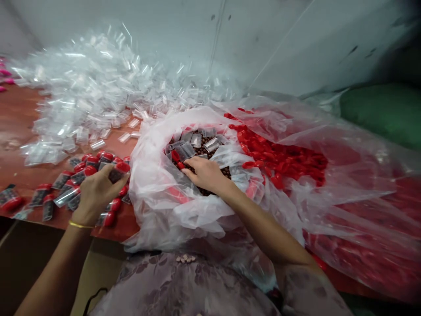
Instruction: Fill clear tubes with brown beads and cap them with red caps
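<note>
My left hand (pixel 97 191) is closed around a small clear tube with a red cap (pixel 122 167) and dark contents. It is above a pile of similar red-capped tubes (pixel 79 176) on the table. My right hand (pixel 206 174) reaches into a basin lined with a whitish plastic bag (pixel 148 175). Its thumb and fingers close at a small red cap (pixel 180 165), partly hidden by the fingertips. Around them in the basin are brown beads (pixel 210 154) and several loose clear tubes (pixel 187 150).
A big heap of empty clear tubes (pixel 95 83) covers the back of the reddish table (pixel 16 131). To the right, a large plastic bag spills red caps (pixel 289 160). A green sack (pixel 384 114) sits at the far right, and pink pieces (pixel 5 77) lie far left.
</note>
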### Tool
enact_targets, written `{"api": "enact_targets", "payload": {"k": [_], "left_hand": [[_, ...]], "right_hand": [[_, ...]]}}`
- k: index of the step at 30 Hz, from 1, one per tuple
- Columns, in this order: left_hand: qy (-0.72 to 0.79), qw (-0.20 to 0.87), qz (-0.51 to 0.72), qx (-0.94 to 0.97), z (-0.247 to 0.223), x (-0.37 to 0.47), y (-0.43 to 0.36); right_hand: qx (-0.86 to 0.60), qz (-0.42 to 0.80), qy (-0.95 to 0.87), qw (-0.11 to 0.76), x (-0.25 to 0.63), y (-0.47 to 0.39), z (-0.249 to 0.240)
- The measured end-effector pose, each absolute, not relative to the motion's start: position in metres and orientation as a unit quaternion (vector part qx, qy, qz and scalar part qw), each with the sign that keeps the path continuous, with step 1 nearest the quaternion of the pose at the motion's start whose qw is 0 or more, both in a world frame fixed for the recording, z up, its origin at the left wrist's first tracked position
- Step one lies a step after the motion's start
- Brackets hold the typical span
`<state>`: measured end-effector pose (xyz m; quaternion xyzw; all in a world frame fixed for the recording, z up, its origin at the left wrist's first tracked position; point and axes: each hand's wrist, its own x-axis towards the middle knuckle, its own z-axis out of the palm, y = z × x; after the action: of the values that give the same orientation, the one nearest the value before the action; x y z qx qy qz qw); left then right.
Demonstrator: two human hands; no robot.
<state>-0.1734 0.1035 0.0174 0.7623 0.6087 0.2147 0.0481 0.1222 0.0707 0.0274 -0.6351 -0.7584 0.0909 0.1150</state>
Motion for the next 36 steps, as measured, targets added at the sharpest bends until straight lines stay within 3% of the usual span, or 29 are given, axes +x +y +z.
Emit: {"api": "enact_targets", "payload": {"k": [4,10,12,16,19,31,36], "left_hand": [[0.504,-0.056,0.193,0.840,0.019,-0.179,0.120],[0.349,-0.024,0.281,0.894,0.056,-0.078,0.118],[0.308,0.004,0.240,0.921,0.060,-0.042,0.120],[0.254,0.032,0.096,0.962,0.049,0.009,0.135],[0.243,0.021,0.016,0.970,0.043,0.030,0.146],[0.244,0.029,-0.160,0.956,0.065,0.037,0.154],[0.317,0.083,-0.120,0.937,0.044,0.066,0.164]], "right_hand": [[-0.664,0.064,-0.744,0.037,0.101,0.089,0.027],[-0.679,0.061,-0.725,0.095,0.114,0.082,0.032],[-0.715,0.091,-0.663,0.202,0.132,0.069,0.031],[-0.666,0.281,-0.457,0.519,0.170,0.048,0.018],[-0.578,0.393,-0.352,0.623,0.182,0.041,0.011],[-0.558,0.362,-0.359,0.655,0.179,0.036,0.013],[-0.562,0.350,-0.360,0.657,0.179,0.035,0.011]]}}
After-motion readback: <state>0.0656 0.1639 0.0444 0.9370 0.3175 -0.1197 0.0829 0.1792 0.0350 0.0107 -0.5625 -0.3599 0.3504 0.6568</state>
